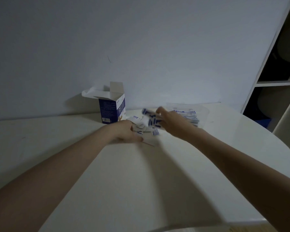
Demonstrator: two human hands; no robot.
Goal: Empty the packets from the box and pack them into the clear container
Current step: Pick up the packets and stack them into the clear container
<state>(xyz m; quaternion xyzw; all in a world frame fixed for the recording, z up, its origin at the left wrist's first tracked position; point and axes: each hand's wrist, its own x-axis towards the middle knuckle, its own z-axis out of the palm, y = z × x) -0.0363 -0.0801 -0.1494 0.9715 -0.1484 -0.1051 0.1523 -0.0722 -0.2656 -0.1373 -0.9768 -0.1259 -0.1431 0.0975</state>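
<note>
White-and-blue packets [151, 120], a small fan of them, are pinched in the right hand [170, 122], held above the bench [124, 181] and blurred by motion. Clear container [203, 113] lies just beyond and to the right of that hand, at the far side of the bench; a stack of packets already in it [189, 117] shows through the wall. Right hand is plainly the nearer one to it.

Left hand [126, 133] rests on the loose pile of packets [143, 127] on the bench, fingers curled down over its near edge; whether it grips any of them or only presses, I cannot tell. Pile sits between the two hands, just in front of the box [111, 108], which stands upright with flaps open at far left, against the wall.

Judgement: the held fan's long axis runs roughly toward the box and away from the container, so the coming move is a short carry rightward and away, with the packets turned to lie flat along the existing stack. Packing looks partly done; the pile remains.
</note>
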